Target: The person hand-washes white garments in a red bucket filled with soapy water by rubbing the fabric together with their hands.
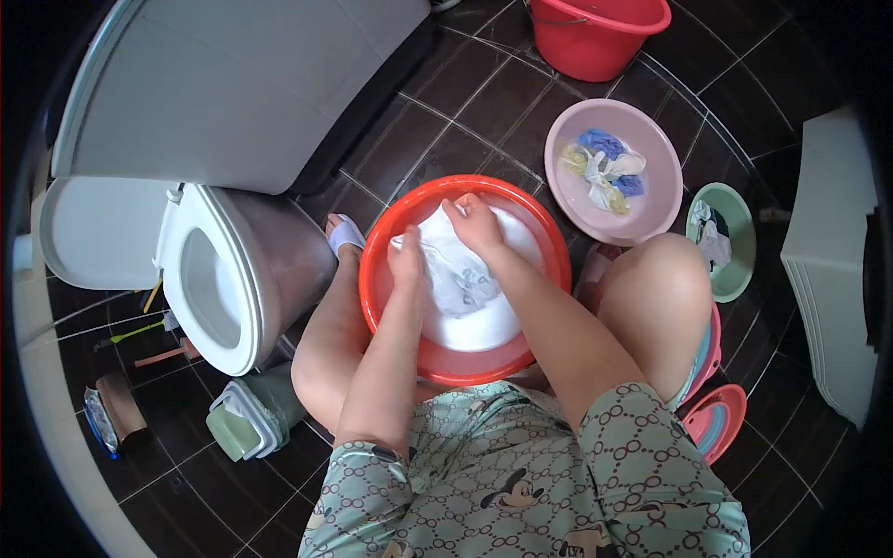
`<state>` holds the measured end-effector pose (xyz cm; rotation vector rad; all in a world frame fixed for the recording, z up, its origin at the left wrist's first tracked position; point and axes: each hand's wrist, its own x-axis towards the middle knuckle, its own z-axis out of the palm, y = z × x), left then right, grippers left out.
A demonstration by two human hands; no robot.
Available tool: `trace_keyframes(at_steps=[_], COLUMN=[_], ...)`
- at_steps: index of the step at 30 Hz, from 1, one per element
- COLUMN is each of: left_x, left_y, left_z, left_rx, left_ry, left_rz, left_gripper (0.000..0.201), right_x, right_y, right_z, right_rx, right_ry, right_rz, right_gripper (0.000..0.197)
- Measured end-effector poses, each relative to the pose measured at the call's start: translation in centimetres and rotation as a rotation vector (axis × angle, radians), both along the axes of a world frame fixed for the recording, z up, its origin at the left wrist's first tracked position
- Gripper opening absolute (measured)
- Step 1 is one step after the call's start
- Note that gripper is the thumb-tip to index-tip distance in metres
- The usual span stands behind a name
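Between my knees stands a red basin point(370, 279) with white suds point(474, 333) in it. A wet white cloth point(456, 260) with a faint grey print is stretched over the suds; I cannot make out what kind of garment it is. My left hand point(406, 259) is closed on the cloth's left edge. At its upper edge, my right hand point(476, 223) pinches the fabric, with the fingers curled. Part of the cloth lies hidden under my hands.
A pink basin point(567, 209) with wet clothes stands at the upper right, near a green basin point(739, 270) with clothes and a red bucket point(595, 51). To the left are a toilet point(246, 330) with its lid raised, a small bin point(244, 423) and brushes on the dark tiles.
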<state>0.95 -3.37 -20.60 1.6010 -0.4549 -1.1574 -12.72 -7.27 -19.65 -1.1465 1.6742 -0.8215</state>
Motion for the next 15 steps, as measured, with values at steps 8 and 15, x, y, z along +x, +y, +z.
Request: trace_keyframes(at_steps=[8, 15], left_x=[-0.6, 1.2], left_y=[1.7, 1.5], left_z=[-10.1, -15.8], left_rx=[0.309, 0.639], left_ry=[-0.232, -0.314], left_rz=[-0.067, -0.254], left_gripper=[0.046, 0.028], right_x=[0.5, 0.2], right_y=[1.3, 1.2], right_z=[-5.7, -9.2], right_rx=[0.268, 0.36], right_ry=[0.276, 0.189], right_rz=[0.286, 0.315], right_gripper=[0.033, 0.044])
